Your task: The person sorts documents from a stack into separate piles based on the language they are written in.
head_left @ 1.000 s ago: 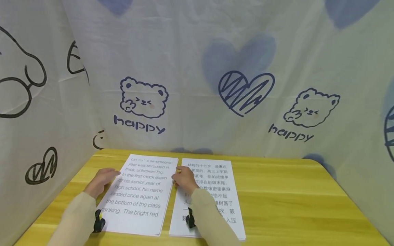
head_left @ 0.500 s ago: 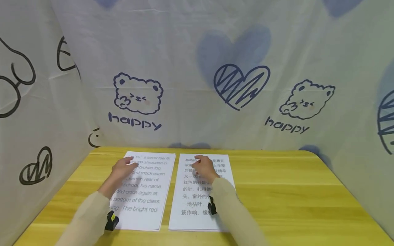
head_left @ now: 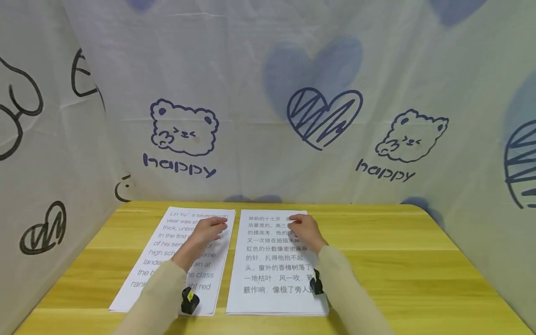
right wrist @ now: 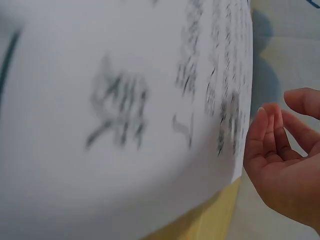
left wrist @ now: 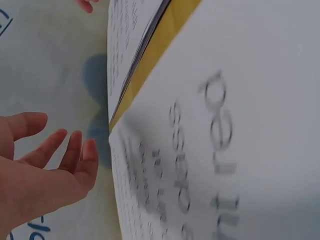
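Note:
Two stacks of printed paper lie side by side on the table. The left stack point(head_left: 144, 279) carries large English text, the right stack point(head_left: 268, 260) Chinese text. Above the upper right part of the English stack hovers my left hand point(head_left: 204, 235), its fingers loosely bent and holding nothing; in the left wrist view that hand point(left wrist: 55, 170) is apart from the sheets. My right hand point(head_left: 307, 231) is over the upper right edge of the Chinese stack. In the right wrist view its fingers point(right wrist: 255, 135) curve gently, with nothing between them and the thumb.
The yellow wood-grain table point(head_left: 389, 270) extends right of the Chinese stack. A narrow strip of table separates the two stacks. A pale curtain point(head_left: 251, 153) with bear and heart drawings hangs behind and at the sides. A small black device point(head_left: 190, 301) is worn at each wrist.
Both hands have moved to the right: the left from the English stack's left edge across it, the right from the gap between stacks to the Chinese stack's right edge. The view shifted slightly.

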`<state>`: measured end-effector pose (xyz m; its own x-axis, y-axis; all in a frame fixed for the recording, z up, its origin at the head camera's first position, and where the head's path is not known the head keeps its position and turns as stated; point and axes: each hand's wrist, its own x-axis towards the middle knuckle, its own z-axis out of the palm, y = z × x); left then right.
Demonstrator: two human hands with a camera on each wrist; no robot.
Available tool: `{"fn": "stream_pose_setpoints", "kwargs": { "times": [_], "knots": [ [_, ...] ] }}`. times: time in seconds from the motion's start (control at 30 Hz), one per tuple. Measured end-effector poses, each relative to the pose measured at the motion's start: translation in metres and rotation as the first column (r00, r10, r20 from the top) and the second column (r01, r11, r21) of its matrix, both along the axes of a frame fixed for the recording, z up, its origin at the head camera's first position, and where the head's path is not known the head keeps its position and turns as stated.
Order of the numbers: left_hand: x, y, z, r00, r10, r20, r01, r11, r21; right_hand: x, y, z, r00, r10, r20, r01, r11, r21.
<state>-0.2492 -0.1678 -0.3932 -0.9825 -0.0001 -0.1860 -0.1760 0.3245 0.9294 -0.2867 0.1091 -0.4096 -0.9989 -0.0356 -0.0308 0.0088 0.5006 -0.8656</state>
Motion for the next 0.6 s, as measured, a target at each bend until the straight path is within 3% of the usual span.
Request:
{"fn": "stream_pose_setpoints", "kwargs": {
  "times": [0.2,0.33,0.6],
  "knots": [
    [-0.006,0.021,-0.011,1.000,-0.006,-0.028,0.007,0.999,0.045,-0.001,0.024,-0.003,0.999,-0.045,-0.001,0.045,0.999,-0.021],
    [-0.012,0.028,-0.016,1.000,0.016,-0.004,-0.016,0.999,0.046,-0.003,0.039,-0.005,0.999,-0.038,0.007,0.038,0.999,-0.018],
    [-0.015,0.034,-0.020,0.999,0.033,0.014,-0.032,0.998,-0.060,-0.003,0.056,-0.012,0.997,-0.020,0.068,0.018,0.999,0.030]
  ]
}}
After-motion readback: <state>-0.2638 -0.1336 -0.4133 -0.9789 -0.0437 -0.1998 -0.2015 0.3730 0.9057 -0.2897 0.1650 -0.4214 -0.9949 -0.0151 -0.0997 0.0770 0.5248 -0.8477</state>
